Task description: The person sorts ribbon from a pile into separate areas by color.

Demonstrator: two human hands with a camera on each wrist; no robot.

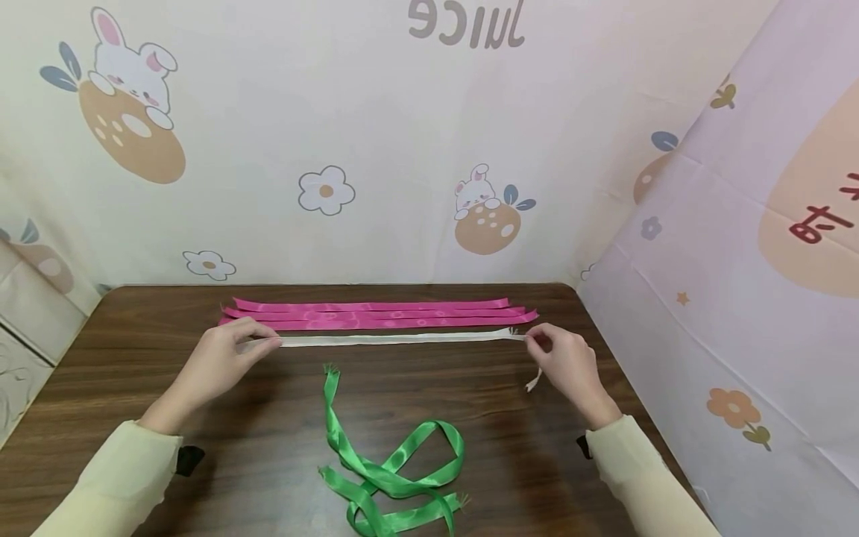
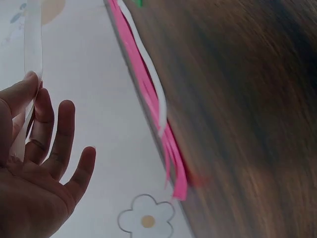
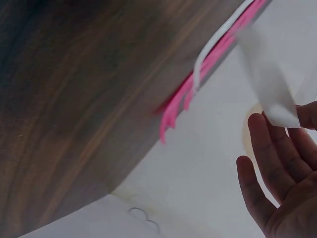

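A white ribbon spans the gap between my two hands, drawn nearly straight above the table. At its left end my left hand pinches it between thumb and index finger; the other fingers are loosely spread in the left wrist view. Toward the other end my right hand pinches it, and a short frayed tail hangs below those fingers. Both wrist views also show a second white ribbon lying along the pink ribbons, which are laid side by side at the table's back edge.
Green ribbons lie in a loose, looped tangle at the front middle of the dark wooden table. A patterned cloth hangs behind the table, and another cloth hangs along its right side.
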